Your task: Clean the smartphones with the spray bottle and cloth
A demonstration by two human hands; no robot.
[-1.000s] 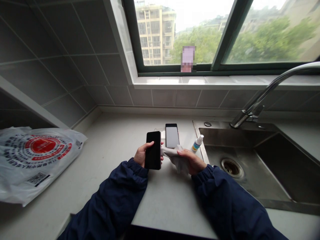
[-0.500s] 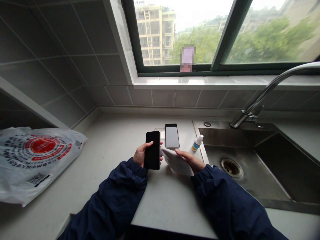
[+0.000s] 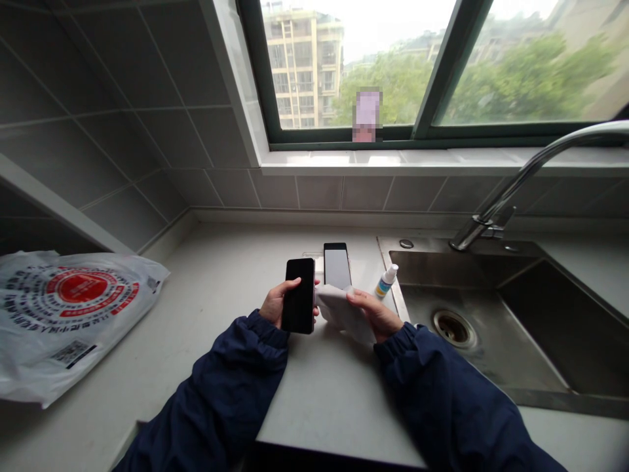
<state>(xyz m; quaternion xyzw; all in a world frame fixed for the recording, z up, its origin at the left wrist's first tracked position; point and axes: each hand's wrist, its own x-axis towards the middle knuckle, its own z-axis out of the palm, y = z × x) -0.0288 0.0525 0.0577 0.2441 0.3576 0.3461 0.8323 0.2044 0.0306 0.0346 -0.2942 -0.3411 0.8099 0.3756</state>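
My left hand [image 3: 276, 305] is closed round a black smartphone [image 3: 299, 296], thumb on its dark screen and fingertips showing at the right edge. A pale wiping cloth [image 3: 344, 311] is pinched in my right hand [image 3: 378, 314], spread beside the phone, with its left end near the fingertips of my left hand. Behind the cloth a second phone [image 3: 337, 265] lies on the counter, its screen area light grey and its lower edge covered by the cloth. A small white spray bottle [image 3: 386, 280] with a coloured label stands to the right of it.
A steel sink [image 3: 491, 328] with a chrome faucet [image 3: 521, 170] is set in the counter [image 3: 236, 275] on the right. On the left lies a white plastic bag [image 3: 83, 314] with red and black print. A window is at the back.
The cloth in my right hand has lifted and bunched slightly, now covering the lower edge of the second phone. My left hand and its phone are almost unmoved.
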